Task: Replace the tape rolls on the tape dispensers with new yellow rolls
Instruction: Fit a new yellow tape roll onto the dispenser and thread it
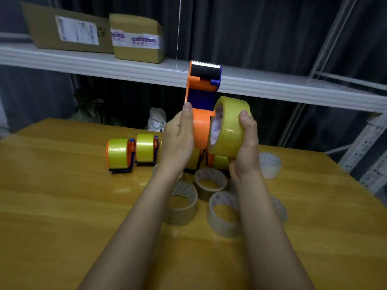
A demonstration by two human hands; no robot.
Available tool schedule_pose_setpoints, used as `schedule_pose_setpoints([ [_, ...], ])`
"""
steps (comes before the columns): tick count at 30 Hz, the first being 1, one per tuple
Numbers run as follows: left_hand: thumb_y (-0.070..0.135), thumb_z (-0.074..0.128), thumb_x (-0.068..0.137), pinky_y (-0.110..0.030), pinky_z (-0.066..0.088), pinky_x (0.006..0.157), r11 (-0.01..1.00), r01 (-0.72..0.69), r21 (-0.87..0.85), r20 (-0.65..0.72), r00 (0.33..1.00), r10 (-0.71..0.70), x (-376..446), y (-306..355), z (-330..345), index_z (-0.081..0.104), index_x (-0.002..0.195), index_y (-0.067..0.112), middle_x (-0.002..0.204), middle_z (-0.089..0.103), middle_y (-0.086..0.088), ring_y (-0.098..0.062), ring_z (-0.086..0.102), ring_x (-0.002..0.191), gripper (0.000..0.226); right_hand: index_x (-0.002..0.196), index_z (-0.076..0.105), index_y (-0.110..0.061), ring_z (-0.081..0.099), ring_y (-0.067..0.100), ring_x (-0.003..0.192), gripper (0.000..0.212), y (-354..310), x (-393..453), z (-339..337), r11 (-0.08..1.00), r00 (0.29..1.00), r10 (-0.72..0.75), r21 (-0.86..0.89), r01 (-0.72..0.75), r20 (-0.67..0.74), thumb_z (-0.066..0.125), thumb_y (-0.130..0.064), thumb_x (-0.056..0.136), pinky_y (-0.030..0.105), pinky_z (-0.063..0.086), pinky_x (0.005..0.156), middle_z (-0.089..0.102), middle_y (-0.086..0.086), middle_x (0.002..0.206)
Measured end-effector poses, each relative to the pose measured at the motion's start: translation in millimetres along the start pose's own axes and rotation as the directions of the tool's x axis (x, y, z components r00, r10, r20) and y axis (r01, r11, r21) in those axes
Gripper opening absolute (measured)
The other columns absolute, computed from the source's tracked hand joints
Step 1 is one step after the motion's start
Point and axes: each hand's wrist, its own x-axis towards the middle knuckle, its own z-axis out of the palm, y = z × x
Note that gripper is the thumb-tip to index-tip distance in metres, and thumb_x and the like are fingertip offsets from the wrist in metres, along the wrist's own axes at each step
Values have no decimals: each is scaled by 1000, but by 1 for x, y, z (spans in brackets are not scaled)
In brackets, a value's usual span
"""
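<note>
While both arms reach forward over the wooden table point(62, 206), the scene reads as follows.

Dispenser in hand: an orange and blue tape dispenser point(202, 95) is held upright above the table, its toothed cutter and black roller at the top.
Left hand: the left hand point(178, 141) grips the dispenser's orange round body from the left side, thumb lying up along the edge and the fingers curled round behind (they are hidden from view).
Yellow roll: a yellow tape roll point(229, 126) sits just right of the dispenser's hub, tilted, its open core facing left toward the hub; whether it is already seated on the hub cannot be told.
Right hand: the right hand point(245, 147) holds the yellow roll from the right and below, thumb pressed on the outer band near the top, fingers wrapped round the far side.
Loaded dispensers: two dispensers point(130, 152) carrying yellow rolls stand side by side on the table to the left of the hands; more yellow and orange shows partly behind the hands.
Loose rolls: several brownish and clear tape rolls point(210, 183) lie flat on the table under and beside the forearms.
Background: two cardboard boxes point(94, 34) rest on a white shelf point(125, 68).
</note>
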Motion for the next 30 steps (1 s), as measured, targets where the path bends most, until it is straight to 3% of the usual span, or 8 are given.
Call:
schedule_pose_setpoints([
  [3,33,31,104,-22,33,49,999,-16,28,-10,1000,16,5,-11,-5,39,61,19,48,43,8,-4,41,45,46,129,54,-2,57,38,113,71,12,1,16,998,999,16,53,-18,28,58,-52,78,59,41,102,61,22,119],
  [7,33,31,103,-14,31,46,1000,-12,12,-13,1000,13,12,-15,-12,38,61,17,45,41,11,-2,40,44,46,130,54,-2,55,40,119,72,20,4,25,995,999,44,84,-45,24,58,-52,77,60,39,106,59,26,126],
  [9,34,30,103,-15,30,46,1000,-13,12,-5,1000,13,14,-15,-16,42,66,10,49,40,8,-4,39,44,46,130,52,1,59,36,112,73,22,6,25,988,996,82,128,-84,26,58,-49,77,56,43,103,61,25,122],
  [12,32,30,103,-14,29,46,999,-32,22,-13,999,33,13,-15,-18,40,64,12,51,38,6,-2,37,43,45,120,62,-5,64,30,107,54,24,7,24,960,986,148,228,-163,79,57,-44,84,52,44,104,68,17,113],
  [17,22,32,104,-10,28,47,990,-138,32,-67,988,140,10,-11,-21,34,61,22,46,42,13,0,39,43,42,131,58,-6,50,37,128,66,20,5,25,893,961,246,358,-274,123,49,-55,88,55,33,112,57,22,133],
  [21,22,33,103,-10,26,46,984,-170,54,-22,985,172,11,-9,-25,35,62,22,45,40,13,-1,36,41,42,130,59,-7,54,37,124,64,17,3,26,902,960,237,334,-275,149,48,-55,88,54,37,110,60,21,129],
  [26,27,31,103,-12,31,47,980,-178,84,57,983,174,7,-7,-21,41,66,21,47,44,13,-3,42,43,39,109,67,-15,69,22,92,44,16,2,24,945,964,193,231,-232,180,41,-48,94,40,54,87,73,8,98],
  [30,27,30,103,-11,33,48,985,-155,79,66,986,150,4,-7,-18,43,68,21,50,46,10,-1,45,45,38,114,65,-14,69,21,90,46,15,0,27,949,969,173,232,-212,179,43,-49,92,39,55,83,73,7,97],
])
